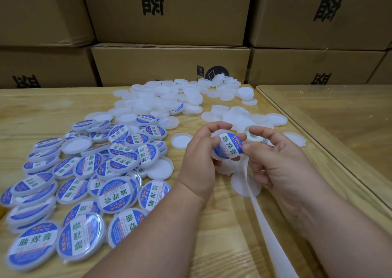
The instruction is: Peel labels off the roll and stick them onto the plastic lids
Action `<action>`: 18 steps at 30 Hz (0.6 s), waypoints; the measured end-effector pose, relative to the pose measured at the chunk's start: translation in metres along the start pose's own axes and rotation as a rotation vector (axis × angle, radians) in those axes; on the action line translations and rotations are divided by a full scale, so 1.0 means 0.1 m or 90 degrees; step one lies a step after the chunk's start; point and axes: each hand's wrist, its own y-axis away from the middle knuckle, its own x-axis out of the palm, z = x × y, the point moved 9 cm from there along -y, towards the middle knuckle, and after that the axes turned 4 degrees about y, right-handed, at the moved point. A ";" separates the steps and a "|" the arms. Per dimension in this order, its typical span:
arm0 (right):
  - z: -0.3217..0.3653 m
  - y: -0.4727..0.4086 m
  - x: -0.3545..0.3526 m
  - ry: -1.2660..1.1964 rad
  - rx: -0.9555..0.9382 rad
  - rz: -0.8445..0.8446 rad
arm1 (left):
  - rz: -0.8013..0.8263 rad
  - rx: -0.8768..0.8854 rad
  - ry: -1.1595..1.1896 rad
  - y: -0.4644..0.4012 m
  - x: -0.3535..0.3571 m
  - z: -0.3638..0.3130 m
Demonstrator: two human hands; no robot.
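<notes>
On a wooden table (222, 224) strewn with labelled lids (84, 171) and blank lids (161, 99), a left hand (198, 161) and right hand (284, 161) pinch a round blue label (228, 148) by its edges over the trailing backing strip (265, 218). The label looks light, limp and sticky, best held at the rim.
</notes>
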 end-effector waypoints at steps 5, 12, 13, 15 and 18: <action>-0.02 0.00 -0.02 0.003 0.015 -0.007 | -0.006 0.012 -0.020 0.02 0.01 -0.03; -0.01 0.02 0.00 0.004 0.026 -0.010 | -0.015 0.019 -0.067 0.05 0.03 -0.07; -0.01 0.02 0.00 0.004 0.027 -0.011 | -0.015 0.023 -0.075 0.05 0.03 -0.08; -0.01 0.02 0.00 0.006 0.030 -0.013 | -0.015 0.027 -0.080 0.06 0.04 -0.08; -0.02 0.02 -0.01 0.010 0.034 -0.015 | -0.017 0.029 -0.111 0.05 0.04 -0.06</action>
